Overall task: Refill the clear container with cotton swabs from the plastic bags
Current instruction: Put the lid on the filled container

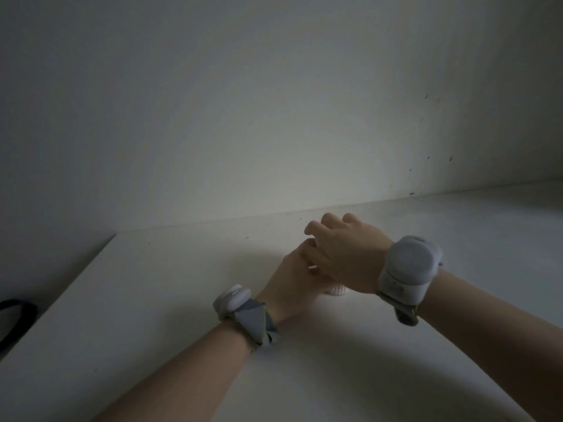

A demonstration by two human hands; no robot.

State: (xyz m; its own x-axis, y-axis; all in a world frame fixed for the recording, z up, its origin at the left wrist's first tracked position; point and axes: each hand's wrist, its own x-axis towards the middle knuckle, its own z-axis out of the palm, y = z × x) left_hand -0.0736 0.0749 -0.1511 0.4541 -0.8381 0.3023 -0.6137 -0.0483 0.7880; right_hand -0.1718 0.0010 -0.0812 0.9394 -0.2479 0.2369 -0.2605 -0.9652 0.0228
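Observation:
Both my hands meet over the middle of a white table. My left hand curls around a small round container, of which only a white ribbed lower edge shows below my fingers. My right hand lies on top of it, palm down with the fingers bent over the left hand. The hands hide the rest of the container. No plastic bags or loose swabs are in view. Each wrist carries a grey strapped device.
A plain white wall rises behind the table, with a few small dark specks on its right part. The table's left edge runs diagonally at the lower left, and a black curved strap lies beyond it. The light is dim.

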